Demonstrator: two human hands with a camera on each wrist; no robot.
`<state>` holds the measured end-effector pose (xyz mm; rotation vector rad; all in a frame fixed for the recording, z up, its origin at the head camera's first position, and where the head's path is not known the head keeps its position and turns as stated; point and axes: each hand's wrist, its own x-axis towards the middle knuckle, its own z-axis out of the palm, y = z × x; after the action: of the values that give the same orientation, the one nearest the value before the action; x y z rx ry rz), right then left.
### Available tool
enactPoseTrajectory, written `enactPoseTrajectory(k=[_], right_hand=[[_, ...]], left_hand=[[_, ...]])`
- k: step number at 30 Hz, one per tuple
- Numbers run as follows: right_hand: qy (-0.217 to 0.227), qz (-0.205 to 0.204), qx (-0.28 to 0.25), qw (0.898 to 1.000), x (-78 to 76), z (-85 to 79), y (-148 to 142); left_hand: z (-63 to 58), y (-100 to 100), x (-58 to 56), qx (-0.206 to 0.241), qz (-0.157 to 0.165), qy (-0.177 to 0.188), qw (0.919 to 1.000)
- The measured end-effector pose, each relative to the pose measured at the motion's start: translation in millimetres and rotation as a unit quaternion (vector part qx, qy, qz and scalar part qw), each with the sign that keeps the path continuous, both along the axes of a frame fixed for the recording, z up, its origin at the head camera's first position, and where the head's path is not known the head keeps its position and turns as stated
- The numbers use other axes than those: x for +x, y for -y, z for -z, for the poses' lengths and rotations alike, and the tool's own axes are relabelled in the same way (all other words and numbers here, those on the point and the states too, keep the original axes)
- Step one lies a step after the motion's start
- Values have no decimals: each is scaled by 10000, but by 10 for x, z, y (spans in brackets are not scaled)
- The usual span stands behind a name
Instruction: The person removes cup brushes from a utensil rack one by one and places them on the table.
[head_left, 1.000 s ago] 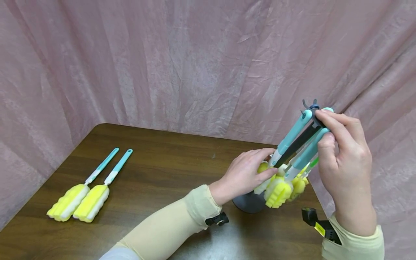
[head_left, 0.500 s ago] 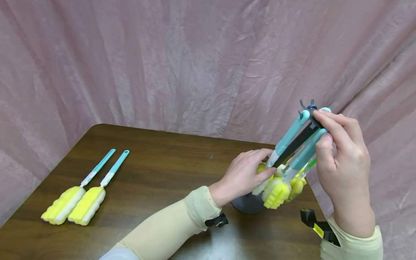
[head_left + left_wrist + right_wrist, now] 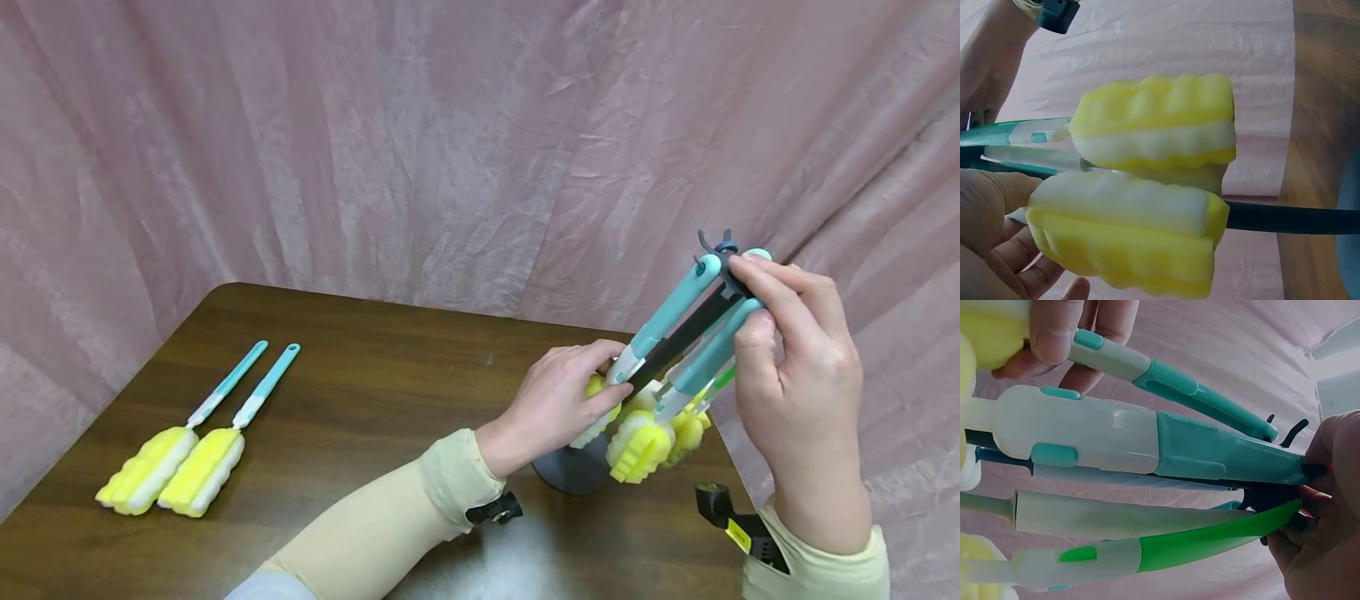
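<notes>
On the right of the head view, several sponge brushes hang by their handles from the hooks of a dark stand (image 3: 678,337). My left hand (image 3: 551,404) pinches the white neck of the leftmost sponge brush (image 3: 667,308), whose teal handle end sits on a hook. That brush's yellow-and-white sponge (image 3: 1125,234) lies beside my left fingers in the left wrist view. My right hand (image 3: 806,367) holds the stand's top, with thumb and fingers around the hook ring and handle ends. Another teal brush (image 3: 1191,447) and a green-handled brush (image 3: 1204,544) hang near it in the right wrist view.
Two more sponge brushes (image 3: 202,471) lie side by side on the left of the brown table (image 3: 390,392). The stand's round dark base (image 3: 573,471) rests near the table's right edge. A pink curtain (image 3: 450,167) hangs behind.
My left hand has shifted slightly left, swinging the sponge end of its brush away from the pole and the other sponges. My right hand stays at the stand's top.
</notes>
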<state>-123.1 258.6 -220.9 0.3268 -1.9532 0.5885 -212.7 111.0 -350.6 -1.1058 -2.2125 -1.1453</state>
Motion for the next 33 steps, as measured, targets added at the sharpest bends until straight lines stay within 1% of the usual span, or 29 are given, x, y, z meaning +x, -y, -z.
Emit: enactPoseTrajectory(k=[6,10,15,22,27,30,33], right_hand=[[20,42,-30,10000,-9,10,-40],[111,116,21,9999,-33,42,-101],[194,144,63,9997,-65,91,-150],[89,83,70,9999,-78,87,-144],[91,90,59,9999,-65,72,-131],[108,101,22,9999,-60,78,-118],[153,131,-7,9998,-52,86,-111]], left_hand=[[-28,40,4,-66,65,-135,9999],[-53,72,10,-40,28,-190,9998],[-82,127,31,116,7,-21,9999],[-122,212,66,346,17,72,9994],[-147,312,100,548,63,7,9985],[-147,388,112,643,48,-64,9979],[-136,463,123,757,56,-45,9971]])
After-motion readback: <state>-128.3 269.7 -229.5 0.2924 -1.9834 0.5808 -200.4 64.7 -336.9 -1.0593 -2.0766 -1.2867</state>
